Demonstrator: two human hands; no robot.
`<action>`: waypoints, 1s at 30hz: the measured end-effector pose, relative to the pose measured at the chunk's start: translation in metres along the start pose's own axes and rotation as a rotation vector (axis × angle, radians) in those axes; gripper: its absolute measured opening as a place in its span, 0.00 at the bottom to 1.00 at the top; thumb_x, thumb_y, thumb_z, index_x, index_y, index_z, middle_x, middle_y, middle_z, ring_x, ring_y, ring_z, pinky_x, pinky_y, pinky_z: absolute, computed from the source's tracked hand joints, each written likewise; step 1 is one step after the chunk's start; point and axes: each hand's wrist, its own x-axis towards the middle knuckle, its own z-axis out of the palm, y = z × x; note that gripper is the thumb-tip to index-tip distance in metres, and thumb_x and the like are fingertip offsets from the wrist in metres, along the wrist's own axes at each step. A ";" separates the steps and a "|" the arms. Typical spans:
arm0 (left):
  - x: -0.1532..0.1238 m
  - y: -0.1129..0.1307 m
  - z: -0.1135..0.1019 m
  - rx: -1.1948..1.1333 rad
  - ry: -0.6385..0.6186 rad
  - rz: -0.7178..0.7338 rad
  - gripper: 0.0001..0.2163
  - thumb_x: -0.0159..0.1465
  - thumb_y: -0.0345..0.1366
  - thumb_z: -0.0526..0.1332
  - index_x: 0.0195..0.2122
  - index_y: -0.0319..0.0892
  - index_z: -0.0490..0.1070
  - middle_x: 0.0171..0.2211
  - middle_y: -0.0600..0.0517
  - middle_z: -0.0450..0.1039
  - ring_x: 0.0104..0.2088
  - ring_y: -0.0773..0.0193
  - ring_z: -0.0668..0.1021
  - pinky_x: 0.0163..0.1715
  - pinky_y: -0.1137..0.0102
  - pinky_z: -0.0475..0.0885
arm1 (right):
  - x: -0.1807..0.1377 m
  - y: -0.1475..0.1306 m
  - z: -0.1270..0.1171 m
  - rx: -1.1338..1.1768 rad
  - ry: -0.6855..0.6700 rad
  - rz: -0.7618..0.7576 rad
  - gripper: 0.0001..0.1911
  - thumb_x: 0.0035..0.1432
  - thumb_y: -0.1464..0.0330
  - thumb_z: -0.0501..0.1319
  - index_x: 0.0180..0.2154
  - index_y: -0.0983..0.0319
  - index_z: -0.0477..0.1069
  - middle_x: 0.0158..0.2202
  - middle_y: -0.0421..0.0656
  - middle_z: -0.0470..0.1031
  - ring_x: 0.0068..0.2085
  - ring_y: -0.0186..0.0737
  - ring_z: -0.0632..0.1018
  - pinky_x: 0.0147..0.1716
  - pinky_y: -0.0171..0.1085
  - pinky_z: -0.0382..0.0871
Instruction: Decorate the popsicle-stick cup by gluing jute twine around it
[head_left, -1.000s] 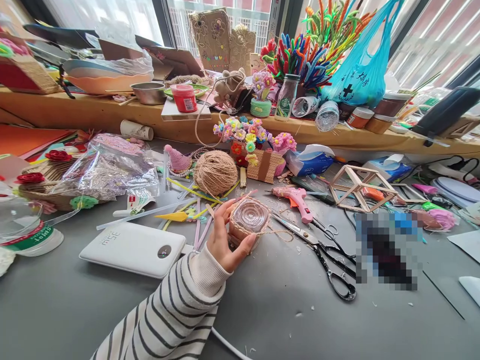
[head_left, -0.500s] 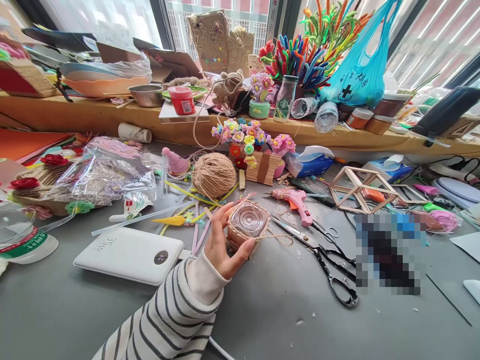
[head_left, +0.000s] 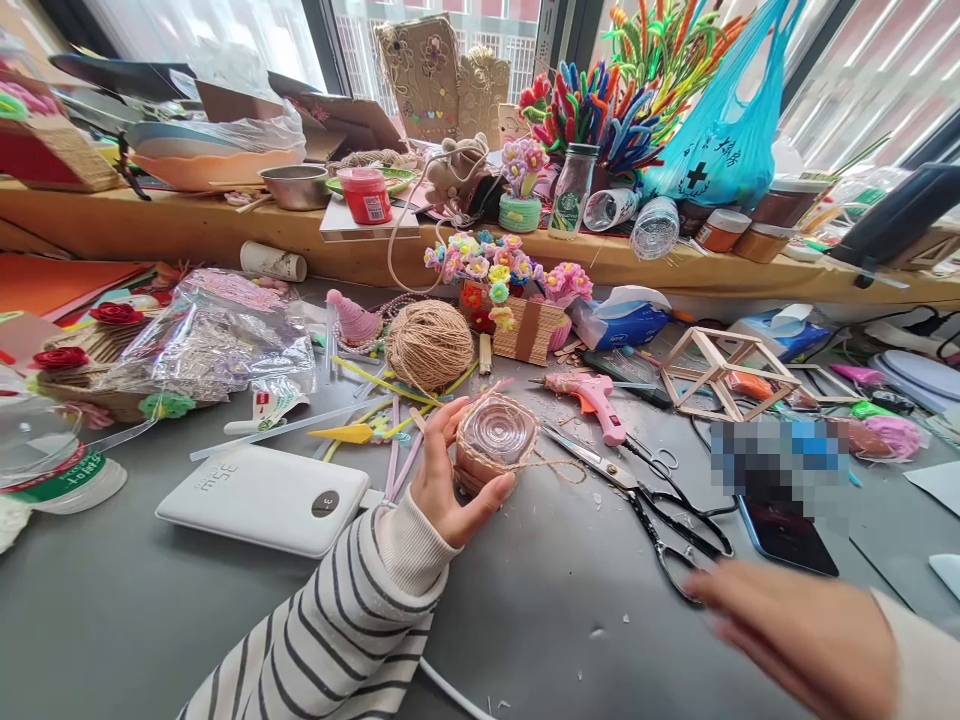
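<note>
My left hand (head_left: 450, 490) is wrapped round a small square clear plastic container (head_left: 498, 432), with its ringed round face upward. Twine runs along the container's edge, and a loose twine end trails from its right side. My right hand (head_left: 802, 625), blurred, is at the lower right with fingers stretched out and nothing visible in them. Its fingertips are by the lower handle loop of the black-handled scissors (head_left: 637, 490); whether they touch, I cannot tell. Beyond the scissors lies a pink glue gun (head_left: 592, 400). A ball of twine (head_left: 429, 345) sits behind the container.
A white power bank (head_left: 262, 500) lies left of my left hand, with a white cable below. A phone (head_left: 791, 535) is at the right, partly pixelated. Behind stand a wooden stick frame (head_left: 727, 375) and craft flowers (head_left: 487, 260). Jars and pipe cleaners (head_left: 600, 120) crowd the ledge.
My right hand has come into view from the lower right, reaching toward the scissors' handles. My left hand keeps its hold on the container. The view has shifted slightly.
</note>
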 end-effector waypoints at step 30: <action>-0.001 0.014 -0.002 -0.184 0.025 -0.286 0.40 0.49 0.39 0.68 0.61 0.41 0.50 0.57 0.40 0.65 0.57 0.48 0.70 0.60 0.55 0.60 | 0.179 -0.031 -0.018 0.783 -0.268 -0.077 0.15 0.61 0.58 0.58 0.27 0.62 0.66 0.21 0.35 0.64 0.21 0.27 0.62 0.20 0.29 0.56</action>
